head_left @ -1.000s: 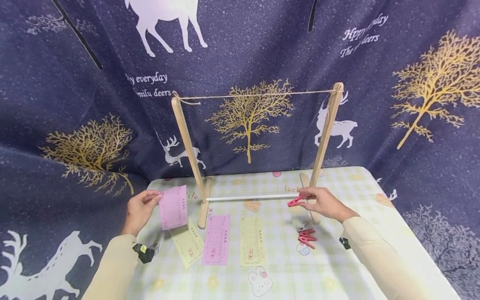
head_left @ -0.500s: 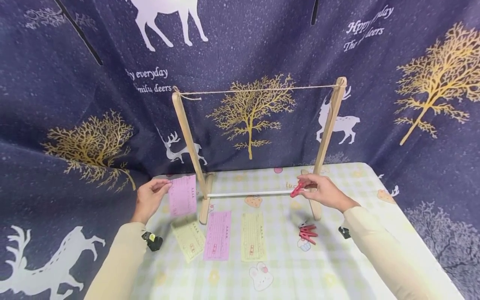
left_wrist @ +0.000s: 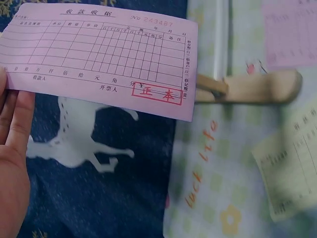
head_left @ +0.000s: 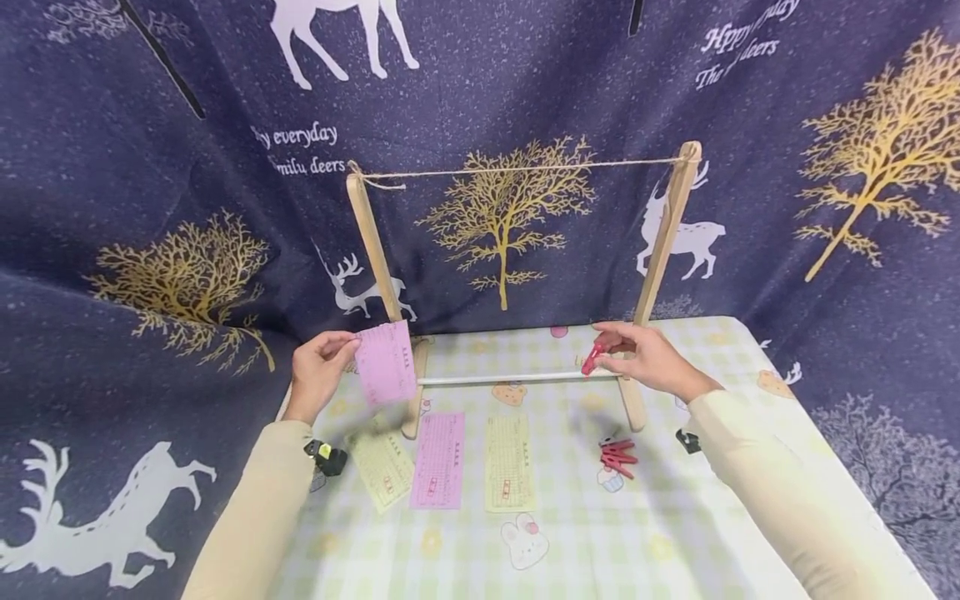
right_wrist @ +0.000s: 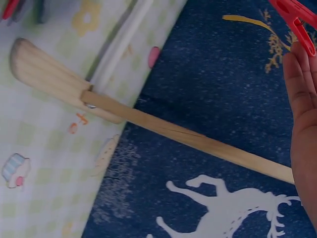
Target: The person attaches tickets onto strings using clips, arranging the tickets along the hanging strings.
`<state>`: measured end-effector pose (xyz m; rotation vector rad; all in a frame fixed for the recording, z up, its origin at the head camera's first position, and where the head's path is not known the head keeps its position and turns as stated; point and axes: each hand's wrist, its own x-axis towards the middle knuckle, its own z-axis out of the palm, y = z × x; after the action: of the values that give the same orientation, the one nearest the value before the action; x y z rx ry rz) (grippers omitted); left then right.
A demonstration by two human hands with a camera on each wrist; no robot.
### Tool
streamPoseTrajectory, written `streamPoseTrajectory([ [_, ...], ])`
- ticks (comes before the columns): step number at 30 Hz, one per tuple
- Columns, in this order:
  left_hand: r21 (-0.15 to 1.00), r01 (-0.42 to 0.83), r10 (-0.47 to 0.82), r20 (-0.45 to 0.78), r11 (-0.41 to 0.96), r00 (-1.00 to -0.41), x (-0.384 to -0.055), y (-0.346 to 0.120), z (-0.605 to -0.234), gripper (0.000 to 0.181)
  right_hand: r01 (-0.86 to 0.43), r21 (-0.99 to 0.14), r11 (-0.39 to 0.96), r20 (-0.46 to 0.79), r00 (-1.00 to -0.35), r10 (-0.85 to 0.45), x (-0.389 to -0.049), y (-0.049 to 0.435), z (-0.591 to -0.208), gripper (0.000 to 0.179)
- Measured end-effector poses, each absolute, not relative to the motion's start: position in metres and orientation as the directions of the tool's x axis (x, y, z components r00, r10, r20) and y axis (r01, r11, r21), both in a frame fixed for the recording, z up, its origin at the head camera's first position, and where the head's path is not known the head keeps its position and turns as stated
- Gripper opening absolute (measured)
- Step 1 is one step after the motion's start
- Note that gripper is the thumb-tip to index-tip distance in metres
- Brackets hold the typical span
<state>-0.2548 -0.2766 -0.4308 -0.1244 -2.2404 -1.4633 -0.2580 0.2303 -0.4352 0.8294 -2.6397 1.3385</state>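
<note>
Pinched by its edge in my left hand is a pink receipt slip, held up in front of the frame's left post. Its printed grid and red stamp show in the left wrist view, where the slip spans the upper left. My right hand pinches a red clothespin near the right post; in the right wrist view the clothespin is at the top right corner. Between the hands stands a wooden frame with a string tied across its top.
On the checkered tablecloth lie a tilted yellow slip, a pink slip and another yellow slip. Several red clothespins sit in a pile at the right. A white rod joins the frame's feet. Behind hangs a blue curtain.
My left hand has moved up and to the right with the pink slip, away from the yellow slip. My right hand has risen slightly, and its clothespin has turned to point more downward.
</note>
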Motion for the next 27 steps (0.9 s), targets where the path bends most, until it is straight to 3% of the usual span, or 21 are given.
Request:
streamPoseTrajectory([
  [12,0.864,0.331,-0.177,0.419,0.378,-0.891,-0.267,-0.251,-0.406,0.018,-0.55,-0.696,0.462,0.341,-0.819,-0.461,-0.271,0.214,-0.395,0.05],
  [19,0.856,0.354,-0.156,0.435,0.378,-0.887,-0.25,-0.227,-0.362,0.017,-0.579,-0.679,0.452,0.37,-0.801,-0.47,-0.276,0.208,-0.37,0.047],
  [27,0.848,0.391,-0.17,0.471,0.359,-0.866,-0.265,-0.23,-0.357,0.015,-0.609,-0.644,0.463,0.398,-0.783,-0.478,-0.276,0.201,-0.34,0.047],
])
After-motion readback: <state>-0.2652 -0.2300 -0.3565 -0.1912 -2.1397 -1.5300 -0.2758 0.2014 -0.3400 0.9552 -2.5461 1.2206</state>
